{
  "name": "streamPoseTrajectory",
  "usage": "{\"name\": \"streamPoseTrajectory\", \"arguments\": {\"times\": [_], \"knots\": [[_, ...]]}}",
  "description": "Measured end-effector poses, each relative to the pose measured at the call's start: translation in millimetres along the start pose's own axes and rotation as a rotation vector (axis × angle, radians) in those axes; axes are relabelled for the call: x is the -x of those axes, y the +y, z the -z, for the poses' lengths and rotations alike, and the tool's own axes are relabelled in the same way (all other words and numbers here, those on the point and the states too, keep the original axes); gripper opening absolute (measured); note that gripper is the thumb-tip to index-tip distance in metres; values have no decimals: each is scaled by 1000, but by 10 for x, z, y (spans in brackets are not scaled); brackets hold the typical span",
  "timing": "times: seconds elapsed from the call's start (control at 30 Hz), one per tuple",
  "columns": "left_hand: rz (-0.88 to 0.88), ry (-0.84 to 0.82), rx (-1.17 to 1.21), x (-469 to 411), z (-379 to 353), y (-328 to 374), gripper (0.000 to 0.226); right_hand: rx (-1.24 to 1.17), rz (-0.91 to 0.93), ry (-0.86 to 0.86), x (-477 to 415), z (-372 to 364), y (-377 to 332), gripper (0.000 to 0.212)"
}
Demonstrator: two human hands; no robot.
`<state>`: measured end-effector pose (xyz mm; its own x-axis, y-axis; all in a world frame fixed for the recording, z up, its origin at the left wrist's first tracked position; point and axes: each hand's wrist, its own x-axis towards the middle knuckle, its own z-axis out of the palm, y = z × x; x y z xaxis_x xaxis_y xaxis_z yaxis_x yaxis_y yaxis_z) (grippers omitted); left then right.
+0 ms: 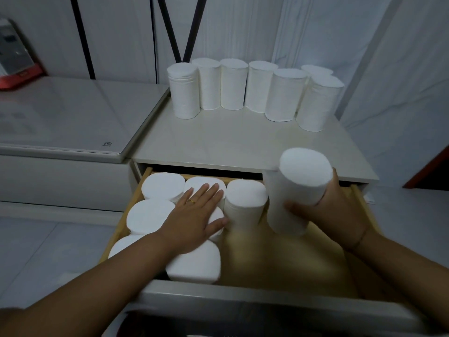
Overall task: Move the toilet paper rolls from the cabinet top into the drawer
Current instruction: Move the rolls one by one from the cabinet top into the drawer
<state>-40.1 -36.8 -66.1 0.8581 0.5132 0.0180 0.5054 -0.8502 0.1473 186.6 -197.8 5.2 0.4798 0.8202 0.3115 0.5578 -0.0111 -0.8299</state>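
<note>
Right hand (332, 210) is gripping a roll (298, 190), fingers wrapped around it, lowering it into the drawer (364, 203) beside the stood roll (245, 203). Left hand (194, 215), fingers flat, is pressing the packed rolls (150, 215), likely steadying them. Seven rolls (243, 88) are waiting on the cabinet top (230, 144).

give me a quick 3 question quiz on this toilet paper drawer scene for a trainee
1. True or false: the person's left grip lies flat on top of the stored rolls in the drawer.
2. Which grip holds the tilted toilet paper roll over the drawer? A) left B) right C) both
3. How many remaining rolls stand on the cabinet top?

Key: 1 true. 2 B, the right grip is curled round it. 3 seven.
</note>
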Motion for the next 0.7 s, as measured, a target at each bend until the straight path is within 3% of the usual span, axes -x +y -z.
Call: {"name": "streamPoseTrajectory", "arguments": {"times": [0.2, 0.37, 0.5, 0.7], "knots": [[3, 6, 9, -6, -12, -1, 77, 99, 187, -95, 92, 12, 342, 90], [8, 5, -10, -3, -2, 1, 79, 13, 30, -219, 73, -111, 631, 71], [7, 0, -3, 1, 0, 3, 78, 136, -64, -270, 126, -180, 1018, 98], [-2, 2, 9, -5, -1, 1, 78, 195, -116, -296, 164, -206, 1166, 112]]}}
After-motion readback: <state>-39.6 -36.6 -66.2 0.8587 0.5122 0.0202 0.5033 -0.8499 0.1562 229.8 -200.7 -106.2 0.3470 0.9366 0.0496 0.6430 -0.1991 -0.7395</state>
